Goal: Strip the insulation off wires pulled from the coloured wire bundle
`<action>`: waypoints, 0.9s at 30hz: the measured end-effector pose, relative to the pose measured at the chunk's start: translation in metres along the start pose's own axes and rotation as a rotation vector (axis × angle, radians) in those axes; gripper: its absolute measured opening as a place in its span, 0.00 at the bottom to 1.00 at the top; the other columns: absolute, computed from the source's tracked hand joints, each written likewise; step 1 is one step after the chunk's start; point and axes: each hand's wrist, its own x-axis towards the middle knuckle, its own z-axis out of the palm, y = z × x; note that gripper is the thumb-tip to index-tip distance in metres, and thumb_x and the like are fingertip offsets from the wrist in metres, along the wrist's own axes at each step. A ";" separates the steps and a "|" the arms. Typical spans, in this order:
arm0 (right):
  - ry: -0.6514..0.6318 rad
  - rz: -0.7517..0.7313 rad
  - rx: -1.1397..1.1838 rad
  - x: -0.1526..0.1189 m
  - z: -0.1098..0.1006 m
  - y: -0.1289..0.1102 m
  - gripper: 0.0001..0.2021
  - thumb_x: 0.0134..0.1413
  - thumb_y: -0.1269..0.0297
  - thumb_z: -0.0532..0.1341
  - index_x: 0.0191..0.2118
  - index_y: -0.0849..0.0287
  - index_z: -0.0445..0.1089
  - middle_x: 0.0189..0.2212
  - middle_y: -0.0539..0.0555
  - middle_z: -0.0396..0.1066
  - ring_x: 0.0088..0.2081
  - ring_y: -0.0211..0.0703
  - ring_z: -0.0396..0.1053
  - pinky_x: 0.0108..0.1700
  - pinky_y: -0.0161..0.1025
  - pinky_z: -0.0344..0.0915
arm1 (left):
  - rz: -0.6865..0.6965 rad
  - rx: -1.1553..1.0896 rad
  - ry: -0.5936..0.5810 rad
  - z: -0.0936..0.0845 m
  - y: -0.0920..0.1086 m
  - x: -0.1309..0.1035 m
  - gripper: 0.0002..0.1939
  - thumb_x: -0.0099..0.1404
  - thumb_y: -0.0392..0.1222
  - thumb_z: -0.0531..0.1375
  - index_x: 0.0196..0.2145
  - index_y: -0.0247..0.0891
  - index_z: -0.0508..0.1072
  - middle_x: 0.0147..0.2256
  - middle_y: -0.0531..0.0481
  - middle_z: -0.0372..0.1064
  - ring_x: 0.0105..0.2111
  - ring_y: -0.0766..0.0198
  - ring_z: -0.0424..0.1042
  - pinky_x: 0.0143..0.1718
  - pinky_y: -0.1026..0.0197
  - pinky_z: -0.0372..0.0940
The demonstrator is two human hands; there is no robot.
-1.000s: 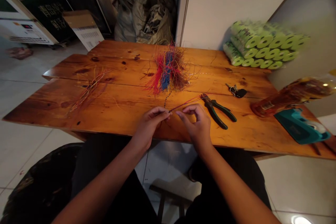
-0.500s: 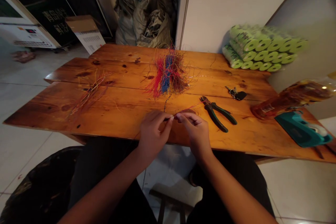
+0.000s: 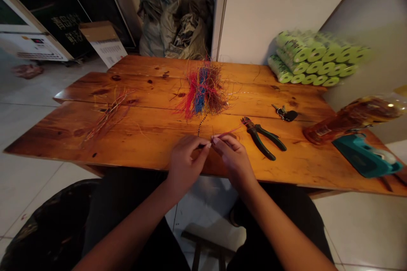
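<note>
My left hand [image 3: 186, 157] and my right hand [image 3: 234, 157] meet fingertip to fingertip over the front edge of the wooden table. Both are closed in a pinch on thin wires. Reddish wires [image 3: 234, 130] stick out past my right fingers toward the pliers. A black-and-white twisted cord [image 3: 199, 127] runs from behind my left fingers up to a pile of red, blue, yellow and brown wires [image 3: 201, 93]. What exactly lies between the fingertips is too small to make out. Cutting pliers [image 3: 262, 137] with dark green handles lie right of my right hand, jaws slightly apart.
Loose wires [image 3: 106, 114] lie at the left on the table [image 3: 152, 131]. Keys [image 3: 286, 113], a bottle of amber liquid [image 3: 352, 116] and a teal tape dispenser [image 3: 362, 156] are on the right. Green-wrapped rolls [image 3: 314, 59] are stacked behind. A black-lined bin [image 3: 47, 228] stands at lower left.
My right fingers have shifted slightly against the left fingertips, and a short wire end now stands up between them. The pliers and wire pile stay put.
</note>
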 end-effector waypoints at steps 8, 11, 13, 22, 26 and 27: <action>-0.174 -0.145 -0.087 0.001 -0.005 -0.002 0.05 0.47 0.61 0.62 0.26 0.53 0.70 0.30 0.49 0.69 0.37 0.40 0.67 0.42 0.39 0.63 | -0.423 -0.723 -0.123 -0.002 -0.003 0.000 0.06 0.56 0.40 0.59 0.23 0.38 0.70 0.24 0.54 0.67 0.29 0.66 0.67 0.36 0.61 0.63; -0.133 -0.145 -0.085 -0.004 -0.001 -0.005 0.06 0.48 0.60 0.61 0.25 0.55 0.68 0.28 0.49 0.66 0.33 0.39 0.65 0.37 0.37 0.64 | -0.494 -0.865 -0.186 -0.003 0.002 0.001 0.06 0.55 0.38 0.59 0.22 0.38 0.70 0.23 0.53 0.67 0.29 0.66 0.67 0.38 0.61 0.63; -0.109 -0.072 -0.016 -0.005 0.001 -0.007 0.08 0.48 0.58 0.61 0.25 0.55 0.67 0.25 0.48 0.64 0.28 0.37 0.64 0.32 0.37 0.64 | -0.555 -0.929 -0.247 -0.003 0.002 0.002 0.05 0.56 0.39 0.59 0.24 0.38 0.72 0.24 0.53 0.68 0.29 0.67 0.68 0.38 0.62 0.64; 0.005 0.039 -0.019 0.011 -0.011 -0.016 0.09 0.41 0.58 0.65 0.26 0.57 0.70 0.28 0.48 0.69 0.30 0.37 0.66 0.38 0.36 0.64 | -0.836 -0.909 -0.470 0.000 -0.009 0.000 0.10 0.53 0.44 0.63 0.32 0.36 0.75 0.26 0.52 0.69 0.26 0.69 0.69 0.32 0.64 0.66; 0.021 0.027 0.036 0.013 -0.014 -0.019 0.08 0.42 0.57 0.64 0.27 0.56 0.71 0.30 0.48 0.69 0.30 0.36 0.66 0.37 0.35 0.64 | -0.846 -0.916 -0.439 0.004 -0.011 -0.001 0.10 0.54 0.44 0.62 0.33 0.37 0.75 0.25 0.53 0.67 0.24 0.70 0.68 0.30 0.65 0.65; 0.026 0.027 0.053 0.014 -0.015 -0.019 0.08 0.42 0.57 0.64 0.27 0.56 0.71 0.29 0.48 0.69 0.30 0.36 0.65 0.37 0.35 0.64 | -0.846 -0.913 -0.442 0.004 -0.011 -0.002 0.11 0.55 0.44 0.62 0.34 0.37 0.75 0.25 0.53 0.67 0.24 0.71 0.67 0.30 0.66 0.64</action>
